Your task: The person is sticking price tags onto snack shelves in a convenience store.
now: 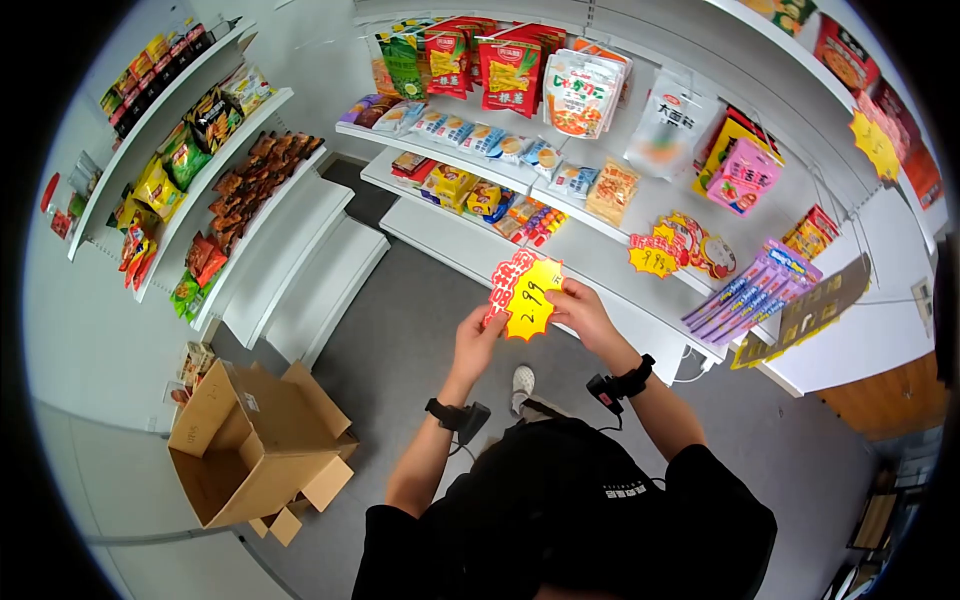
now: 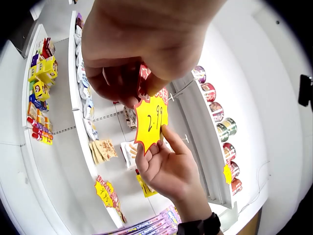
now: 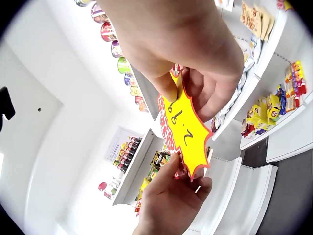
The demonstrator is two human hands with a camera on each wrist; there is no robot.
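A red-edged yellow price card point(image 1: 530, 300) marked 2.99 is held up between both hands in front of the shelves. My left hand point(image 1: 476, 345) pinches its red, lettered side, thumb on the face. On the opposite edge, my right hand point(image 1: 584, 318) pinches the yellow part. The left wrist view shows the card point(image 2: 150, 121) with the left hand point(image 2: 146, 44) above and the right hand point(image 2: 171, 169) below. In the right wrist view the right hand point(image 3: 186, 54) is over the card point(image 3: 185, 128), and the left hand point(image 3: 171, 200) grips its lower end.
Snack shelves point(image 1: 480, 160) stand ahead, with another price card point(image 1: 655, 252) on a shelf edge and purple packs point(image 1: 755, 290) at the right. More shelves point(image 1: 300, 260) are at the left, above an open cardboard box point(image 1: 290, 440) on the floor.
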